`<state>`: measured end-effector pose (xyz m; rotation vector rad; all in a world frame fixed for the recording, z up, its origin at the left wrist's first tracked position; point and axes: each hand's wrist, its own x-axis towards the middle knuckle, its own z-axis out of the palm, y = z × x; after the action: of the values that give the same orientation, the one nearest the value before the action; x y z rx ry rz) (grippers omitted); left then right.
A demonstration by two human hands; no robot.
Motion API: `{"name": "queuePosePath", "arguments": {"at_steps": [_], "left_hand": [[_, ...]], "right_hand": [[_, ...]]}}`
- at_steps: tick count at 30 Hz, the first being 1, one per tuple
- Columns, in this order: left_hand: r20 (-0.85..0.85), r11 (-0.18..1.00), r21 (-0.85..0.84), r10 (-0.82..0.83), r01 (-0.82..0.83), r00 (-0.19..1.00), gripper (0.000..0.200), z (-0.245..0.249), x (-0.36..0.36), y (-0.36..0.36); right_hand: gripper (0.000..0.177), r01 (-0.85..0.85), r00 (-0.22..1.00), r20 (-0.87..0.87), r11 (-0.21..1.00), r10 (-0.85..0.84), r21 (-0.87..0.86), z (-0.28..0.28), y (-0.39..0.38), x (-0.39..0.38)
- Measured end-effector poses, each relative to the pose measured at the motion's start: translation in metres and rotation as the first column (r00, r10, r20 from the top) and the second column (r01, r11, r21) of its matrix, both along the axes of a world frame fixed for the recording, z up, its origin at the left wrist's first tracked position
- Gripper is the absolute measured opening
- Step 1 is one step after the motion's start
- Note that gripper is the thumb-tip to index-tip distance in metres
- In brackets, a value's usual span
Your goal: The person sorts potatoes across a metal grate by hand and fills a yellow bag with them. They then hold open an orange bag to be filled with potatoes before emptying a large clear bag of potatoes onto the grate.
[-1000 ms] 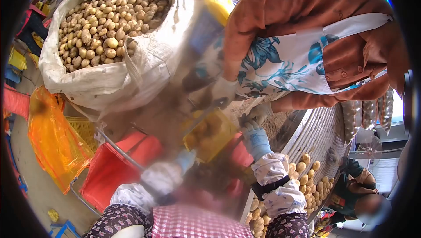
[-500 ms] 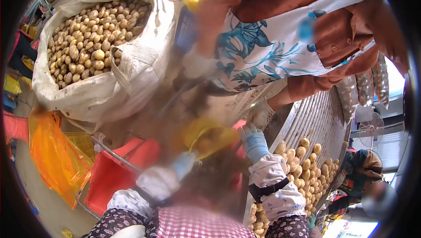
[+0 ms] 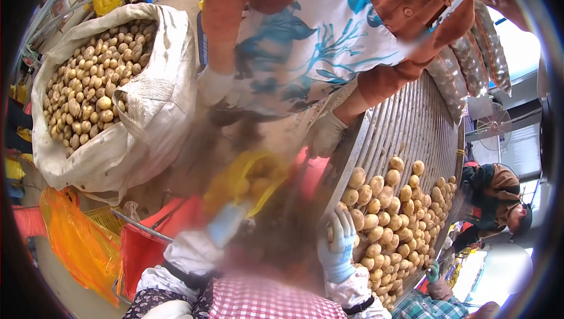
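Observation:
My left hand (image 3: 227,224), in a pale blue glove and blurred, is closed on the rim of a yellow net bag (image 3: 271,191). Several potatoes (image 3: 254,181) show inside its open mouth. At the near left edge of the slatted metal table (image 3: 392,124), my gloved right hand (image 3: 337,247) is closed around a potato (image 3: 330,234), partly hidden by its fingers. A large pile of potatoes (image 3: 390,216) lies on the slats beside it.
A co-worker's gloved hand (image 3: 325,135) rests near the table's edge; their other hand (image 3: 214,85) is beside a big white sack (image 3: 167,92) of small potatoes. Orange plastic (image 3: 76,236) and a red bag (image 3: 144,239) stand lower left. Other people are at right.
My right hand has moved down from beside the co-worker's hand to the potatoes. My left hand and the yellow bag appear further left. The whole view has shifted, showing more of the pile.

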<state>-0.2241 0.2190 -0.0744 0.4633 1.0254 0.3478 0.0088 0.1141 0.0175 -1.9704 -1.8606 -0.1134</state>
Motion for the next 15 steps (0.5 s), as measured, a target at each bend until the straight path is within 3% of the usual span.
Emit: {"name": "queuePosePath", "arguments": {"at_steps": [4, 5, 6, 10, 12, 14, 15], "left_hand": [[-0.103, 0.999, -0.022, -0.044, 0.042, 0.994, 0.035, -0.003, -0.02, -0.016], [-0.101, 0.998, -0.049, -0.047, 0.042, 0.994, 0.035, -0.022, -0.028, -0.021], [-0.101, 0.996, -0.079, -0.05, 0.042, 0.994, 0.037, -0.026, -0.032, -0.022], [-0.15, 0.988, -0.024, -0.157, 0.155, 0.976, 0.039, -0.06, -0.047, -0.033], [-0.292, 0.872, 0.267, -0.332, 0.41, 0.897, 0.037, -0.078, -0.053, -0.04], [-0.354, 0.805, 0.271, -0.426, 0.527, 0.833, 0.038, -0.08, -0.065, -0.05], [-0.328, 0.841, 0.154, -0.452, 0.519, 0.83, 0.04, -0.057, -0.062, -0.049]], "right_hand": [[0.046, 0.075, 0.995, -0.071, 0.997, -0.076, -0.008, -0.005, -0.069, 0.009], [0.047, 0.156, 0.978, -0.117, 0.979, -0.172, -0.13, 0.003, -0.082, 0.006], [0.047, 0.213, 0.975, -0.039, 0.972, -0.217, -0.096, 0.0, -0.096, 0.006], [0.042, 0.312, 0.948, -0.036, 0.946, -0.316, -0.086, 0.006, -0.128, 0.012], [0.044, 0.312, 0.931, -0.157, 0.942, -0.329, -0.123, 0.021, -0.139, 0.01], [0.032, 0.303, 0.902, -0.305, 0.951, -0.307, -0.061, 0.016, -0.169, 0.01], [0.033, 0.32, 0.764, -0.507, 0.917, -0.399, -0.24, 0.019, -0.186, 0.008]]}}
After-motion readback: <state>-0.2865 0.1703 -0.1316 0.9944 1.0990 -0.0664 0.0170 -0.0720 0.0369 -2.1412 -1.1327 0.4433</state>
